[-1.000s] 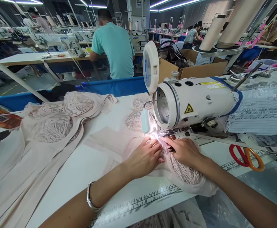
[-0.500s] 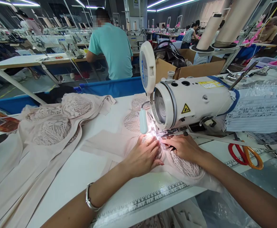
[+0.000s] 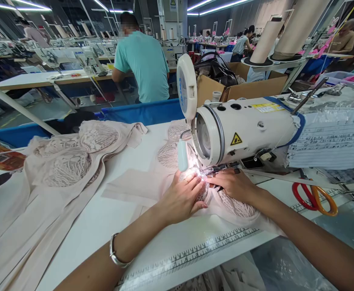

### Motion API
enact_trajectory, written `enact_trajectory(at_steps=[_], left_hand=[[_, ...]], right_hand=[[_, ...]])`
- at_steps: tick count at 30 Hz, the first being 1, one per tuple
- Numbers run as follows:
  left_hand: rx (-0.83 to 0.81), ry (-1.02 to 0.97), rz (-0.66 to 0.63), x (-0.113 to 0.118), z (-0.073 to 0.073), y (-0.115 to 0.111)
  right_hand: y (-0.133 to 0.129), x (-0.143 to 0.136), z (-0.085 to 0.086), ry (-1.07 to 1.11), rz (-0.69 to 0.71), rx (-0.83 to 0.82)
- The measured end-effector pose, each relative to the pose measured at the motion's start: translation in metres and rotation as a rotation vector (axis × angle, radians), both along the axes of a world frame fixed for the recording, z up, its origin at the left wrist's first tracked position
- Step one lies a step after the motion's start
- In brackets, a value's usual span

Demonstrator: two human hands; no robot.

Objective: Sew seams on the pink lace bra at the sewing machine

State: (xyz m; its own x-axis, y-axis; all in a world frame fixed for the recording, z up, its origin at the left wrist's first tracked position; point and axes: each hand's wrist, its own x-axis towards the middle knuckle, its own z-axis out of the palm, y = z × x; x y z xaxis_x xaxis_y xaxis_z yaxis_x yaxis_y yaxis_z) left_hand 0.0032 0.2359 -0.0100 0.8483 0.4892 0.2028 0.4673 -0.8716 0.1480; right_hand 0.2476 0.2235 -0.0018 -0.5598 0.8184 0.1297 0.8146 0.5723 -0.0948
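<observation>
A pale pink lace bra piece (image 3: 236,205) lies under the needle area of a white sewing machine (image 3: 246,129), lit by a small lamp (image 3: 182,155). My left hand (image 3: 181,198) rests on the fabric just left of the needle, palm down with its fingers spread. On the right side of the needle, my right hand (image 3: 233,186) has its fingers bent together on the fabric edge, with a small dark pointed tool partly showing beneath them. The fingertips of both hands are close to the bright spot; the needle itself is lost in glare.
More lace bra pieces (image 3: 70,165) are piled at the left. Scissors (image 3: 315,198) with red and orange handles lie at the right. A printed ruler (image 3: 189,254) runs along the table's front edge. Behind stand a cardboard box (image 3: 256,89) and a seated person (image 3: 142,64).
The fabric under my hands has shifted slightly, and more of the ruler shows near my right forearm. Both hands stay at the needle, almost unmoved.
</observation>
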Motion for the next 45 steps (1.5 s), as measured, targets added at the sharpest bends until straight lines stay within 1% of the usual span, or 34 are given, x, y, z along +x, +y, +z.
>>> enact_trajectory(at_steps=[3, 6, 9, 12, 14, 19, 21, 24, 27, 36, 42, 45], left_hand=[[0.03, -0.003, 0.021, 0.0, -0.002, 0.001], [0.032, -0.013, 0.017, 0.001, -0.004, 0.002], [0.004, -0.016, -0.004, 0.002, -0.004, 0.002], [-0.011, -0.019, 0.004, 0.002, -0.002, 0.001], [-0.011, -0.018, 0.009, 0.002, -0.001, 0.001], [0.049, -0.048, -0.007, 0.003, -0.005, -0.001], [0.058, -0.059, -0.029, 0.003, -0.007, 0.0], [0.034, -0.067, -0.029, 0.003, -0.007, 0.0], [0.015, -0.051, -0.008, 0.002, -0.004, 0.0], [0.023, -0.021, 0.027, 0.001, -0.004, 0.003], [0.044, -0.014, 0.081, 0.0, -0.002, 0.009], [0.047, -0.029, 0.107, 0.001, -0.003, 0.01]], right_hand=[[0.003, 0.0, 0.002, -0.019, -0.038, -0.037], [0.002, 0.003, 0.004, -0.056, -0.073, -0.024], [-0.005, 0.009, 0.005, -0.079, -0.143, 0.003], [-0.016, 0.015, 0.003, -0.076, -0.196, 0.006], [-0.022, 0.018, -0.001, -0.063, -0.175, 0.026], [-0.026, 0.021, -0.008, -0.024, 0.053, 0.112], [-0.024, 0.021, -0.008, -0.015, 0.087, 0.145], [-0.021, 0.021, -0.007, -0.017, 0.091, 0.164], [-0.018, 0.02, -0.005, -0.023, 0.077, 0.149], [-0.006, 0.013, -0.003, -0.054, 0.009, 0.069], [0.001, 0.007, 0.001, -0.076, -0.071, 0.023], [0.003, 0.004, 0.0, -0.078, -0.086, 0.026]])
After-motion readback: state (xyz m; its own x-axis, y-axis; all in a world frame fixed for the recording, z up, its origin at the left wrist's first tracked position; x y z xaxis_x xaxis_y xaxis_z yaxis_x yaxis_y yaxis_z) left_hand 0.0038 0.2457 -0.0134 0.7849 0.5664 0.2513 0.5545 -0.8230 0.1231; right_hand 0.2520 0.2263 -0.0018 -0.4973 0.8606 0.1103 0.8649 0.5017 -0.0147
